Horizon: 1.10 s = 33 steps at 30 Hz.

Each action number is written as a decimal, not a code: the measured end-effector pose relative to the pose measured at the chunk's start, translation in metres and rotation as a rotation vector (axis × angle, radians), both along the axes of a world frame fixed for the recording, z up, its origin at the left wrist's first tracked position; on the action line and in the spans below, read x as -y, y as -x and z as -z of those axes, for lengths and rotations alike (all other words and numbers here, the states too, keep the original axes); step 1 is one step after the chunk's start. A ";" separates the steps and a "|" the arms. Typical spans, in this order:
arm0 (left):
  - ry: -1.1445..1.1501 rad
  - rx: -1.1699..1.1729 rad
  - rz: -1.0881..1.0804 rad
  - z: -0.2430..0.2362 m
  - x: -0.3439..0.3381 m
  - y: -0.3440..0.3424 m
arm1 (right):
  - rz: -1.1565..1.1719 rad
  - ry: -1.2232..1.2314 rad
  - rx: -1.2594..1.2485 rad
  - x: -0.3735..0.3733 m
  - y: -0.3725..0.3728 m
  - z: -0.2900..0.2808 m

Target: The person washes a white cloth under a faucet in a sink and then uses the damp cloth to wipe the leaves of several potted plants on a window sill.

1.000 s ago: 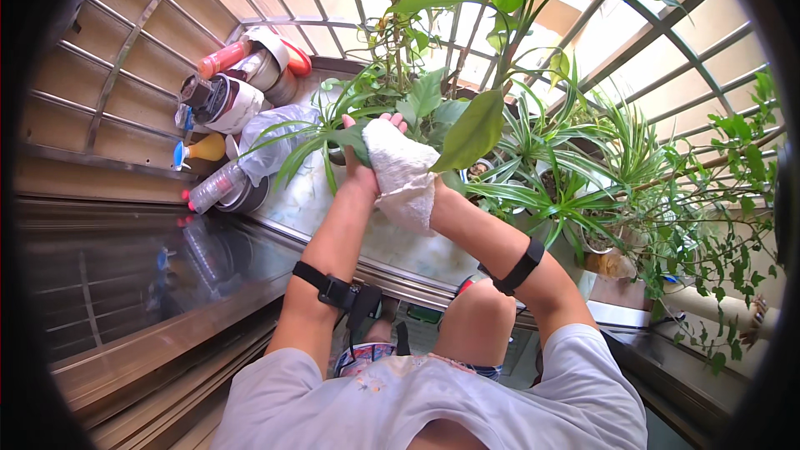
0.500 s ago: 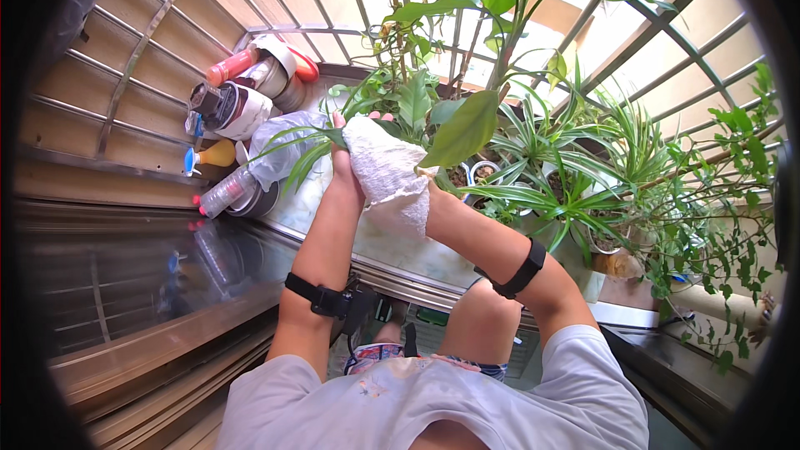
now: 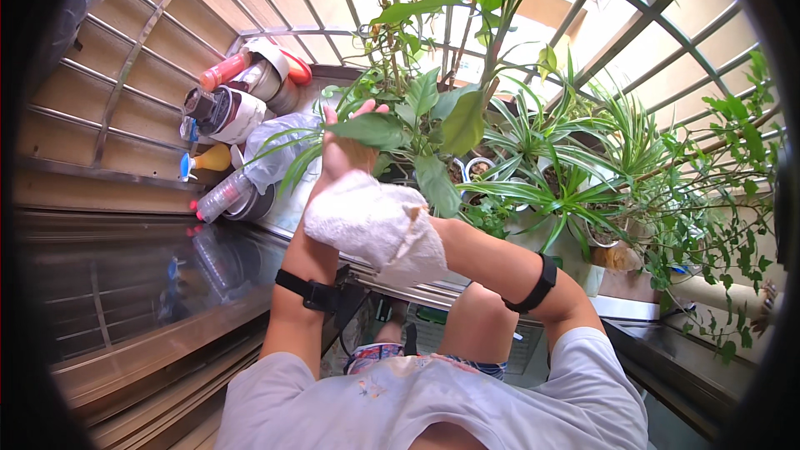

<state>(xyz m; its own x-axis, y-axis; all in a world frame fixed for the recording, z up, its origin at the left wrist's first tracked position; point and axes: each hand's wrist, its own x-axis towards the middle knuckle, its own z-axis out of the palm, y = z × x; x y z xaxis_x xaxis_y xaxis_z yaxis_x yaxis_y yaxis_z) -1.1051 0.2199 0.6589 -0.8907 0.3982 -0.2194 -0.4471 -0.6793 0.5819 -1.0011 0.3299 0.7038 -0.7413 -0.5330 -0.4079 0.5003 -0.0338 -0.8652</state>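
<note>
My left hand (image 3: 346, 157) reaches into the plants with its palm up and fingers spread. A broad green leaf (image 3: 372, 131) lies across its palm and fingers, seemingly resting there without a grip. A white textured cloth (image 3: 367, 225) wraps my right hand and crosses above my left wrist. The fingers of that right hand are hidden inside the cloth, which moves with it; a loose corner hangs on the forearm side. The leaf belongs to a tall broad-leaved plant (image 3: 462, 125) just beyond my hands.
Potted spider plants (image 3: 554, 175) and a trailing vine (image 3: 742, 200) crowd the right. At left are a clear plastic bag (image 3: 275, 150), a plastic bottle (image 3: 223, 197), an orange-yellow bottle (image 3: 210, 160) and stacked containers. Metal bars (image 3: 125, 75) enclose the ledge.
The cloth in my right hand has moved from the leaf back toward me, over my left wrist. The leaf and my left palm are now uncovered.
</note>
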 end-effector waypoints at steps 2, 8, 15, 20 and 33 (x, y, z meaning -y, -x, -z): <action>-0.003 0.085 0.042 0.003 0.004 0.003 | -0.309 0.073 -0.652 -0.017 -0.012 0.015; 0.127 -0.013 -0.271 -0.001 0.011 0.016 | -0.154 -0.070 -0.887 -0.092 -0.032 0.003; 0.357 -0.415 -0.960 -0.076 0.005 0.005 | 0.298 -0.573 -0.619 -0.134 -0.074 -0.075; 0.273 -0.531 -0.541 -0.112 -0.032 -0.019 | 0.528 -0.521 -0.687 -0.154 -0.082 -0.078; 0.637 -0.351 0.246 -0.099 -0.087 -0.007 | 0.495 -0.660 -0.864 -0.160 -0.065 -0.102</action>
<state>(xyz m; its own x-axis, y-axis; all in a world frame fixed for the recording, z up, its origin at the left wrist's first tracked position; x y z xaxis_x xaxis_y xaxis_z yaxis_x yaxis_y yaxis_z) -1.0980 0.3072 0.7580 -0.8528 0.4851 -0.1933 -0.2584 -0.0703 0.9635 -0.9356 0.4903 0.8059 -0.9709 0.0126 0.2391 -0.1982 0.5185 -0.8318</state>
